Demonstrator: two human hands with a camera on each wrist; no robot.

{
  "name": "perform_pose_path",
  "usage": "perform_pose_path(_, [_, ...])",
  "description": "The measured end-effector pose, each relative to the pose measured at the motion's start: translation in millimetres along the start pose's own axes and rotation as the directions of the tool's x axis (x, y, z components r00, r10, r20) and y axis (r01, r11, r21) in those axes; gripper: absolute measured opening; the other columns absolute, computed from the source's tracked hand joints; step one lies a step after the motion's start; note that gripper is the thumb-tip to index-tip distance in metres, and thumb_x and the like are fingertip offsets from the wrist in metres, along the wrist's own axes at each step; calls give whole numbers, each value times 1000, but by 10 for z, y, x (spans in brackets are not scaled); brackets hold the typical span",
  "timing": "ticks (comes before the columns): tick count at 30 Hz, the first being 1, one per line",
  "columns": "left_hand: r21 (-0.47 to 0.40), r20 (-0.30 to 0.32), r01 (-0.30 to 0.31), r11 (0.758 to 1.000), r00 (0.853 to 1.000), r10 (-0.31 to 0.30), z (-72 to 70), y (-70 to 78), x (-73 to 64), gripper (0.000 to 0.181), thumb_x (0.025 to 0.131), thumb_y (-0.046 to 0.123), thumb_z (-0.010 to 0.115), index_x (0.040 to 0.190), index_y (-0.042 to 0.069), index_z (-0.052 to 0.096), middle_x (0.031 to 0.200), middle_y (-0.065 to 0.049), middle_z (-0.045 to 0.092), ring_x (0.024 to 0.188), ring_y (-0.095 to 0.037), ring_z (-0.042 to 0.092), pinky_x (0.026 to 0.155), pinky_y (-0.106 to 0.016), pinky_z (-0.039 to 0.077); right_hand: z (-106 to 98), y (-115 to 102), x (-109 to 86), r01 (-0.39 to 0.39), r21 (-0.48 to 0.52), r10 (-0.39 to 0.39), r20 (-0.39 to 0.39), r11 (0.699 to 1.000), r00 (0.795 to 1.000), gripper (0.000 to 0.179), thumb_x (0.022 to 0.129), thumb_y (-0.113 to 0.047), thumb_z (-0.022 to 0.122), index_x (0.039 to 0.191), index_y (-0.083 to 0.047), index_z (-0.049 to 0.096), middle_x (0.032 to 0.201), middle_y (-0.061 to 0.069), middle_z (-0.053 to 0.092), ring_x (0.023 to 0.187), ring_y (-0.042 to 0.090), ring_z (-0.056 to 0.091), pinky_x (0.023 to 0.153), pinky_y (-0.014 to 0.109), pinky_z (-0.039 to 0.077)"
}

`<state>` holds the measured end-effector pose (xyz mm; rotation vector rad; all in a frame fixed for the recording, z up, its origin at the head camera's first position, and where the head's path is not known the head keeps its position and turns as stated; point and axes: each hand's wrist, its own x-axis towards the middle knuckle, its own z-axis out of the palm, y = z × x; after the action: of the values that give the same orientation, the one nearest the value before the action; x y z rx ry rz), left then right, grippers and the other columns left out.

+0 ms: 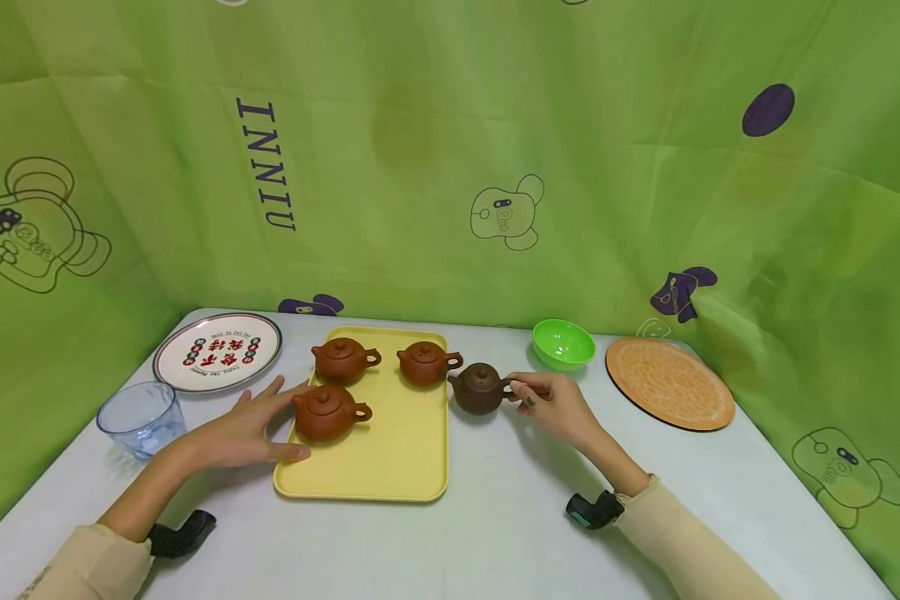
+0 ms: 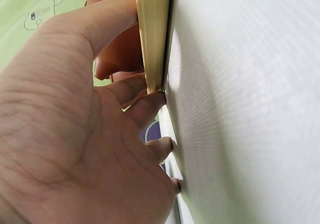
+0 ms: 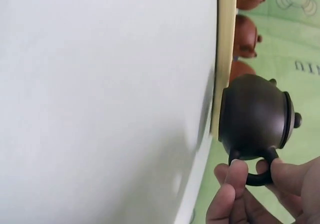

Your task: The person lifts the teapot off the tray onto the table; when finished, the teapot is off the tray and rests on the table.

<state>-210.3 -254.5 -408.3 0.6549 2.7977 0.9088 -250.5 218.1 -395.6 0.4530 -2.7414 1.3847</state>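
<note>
My right hand (image 1: 558, 408) pinches the handle of a dark brown teapot (image 1: 480, 392), held just right of a yellow tray (image 1: 401, 454). In the right wrist view the dark teapot (image 3: 255, 114) appears raised off the table, its handle between thumb and fingers. On the tray sit three reddish-brown teapots: one at back left (image 1: 342, 363), one at back right (image 1: 423, 367), one at front left (image 1: 326, 417). My left hand (image 1: 240, 429) is spread at the tray's left edge; the left wrist view shows its thumb and fingers against the tray rim (image 2: 152, 39).
Left of the tray are an oval plate (image 1: 217, 379) with red lettering and a clear bluish bowl (image 1: 141, 417). A green bowl (image 1: 564, 346) and a round orange-tan mat (image 1: 667, 383) stand at the back right. A green printed curtain (image 1: 405, 192) surrounds the white table (image 1: 510, 517).
</note>
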Motion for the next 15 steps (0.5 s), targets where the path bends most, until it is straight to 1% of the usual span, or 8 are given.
perform_pose_path(5, [0, -2, -6, 1000, 1000, 6, -4, -2, 0, 94, 86, 48, 84, 160, 5, 44, 169, -28, 35, 157, -65, 10, 114, -91, -1, -78, 82, 16, -3, -14, 3, -11, 1000, 1000, 31, 106, -15, 65, 131, 4, 72, 102, 23, 81, 82, 20, 79, 71, 21, 63])
perform_pose_path(11, [-10, 0, 10, 1000, 1000, -10, -9, -14, -5, 95, 86, 49, 83, 160, 5, 44, 170, -28, 33, 158, -64, 8, 115, -90, -3, -165, 162, 43, -40, -41, 38, -29, 998, 999, 33, 107, -17, 64, 133, 2, 71, 103, 22, 81, 80, 17, 78, 70, 19, 61])
perform_pose_path(15, [-20, 2, 7, 1000, 1000, -7, -7, -14, -3, 94, 86, 49, 83, 160, 6, 44, 170, -28, 33, 158, -64, 7, 115, -90, -4, -205, 206, 61, -55, -55, 53, -31, 997, 998, 34, 108, -17, 63, 134, 3, 70, 103, 21, 81, 81, 18, 78, 70, 19, 60])
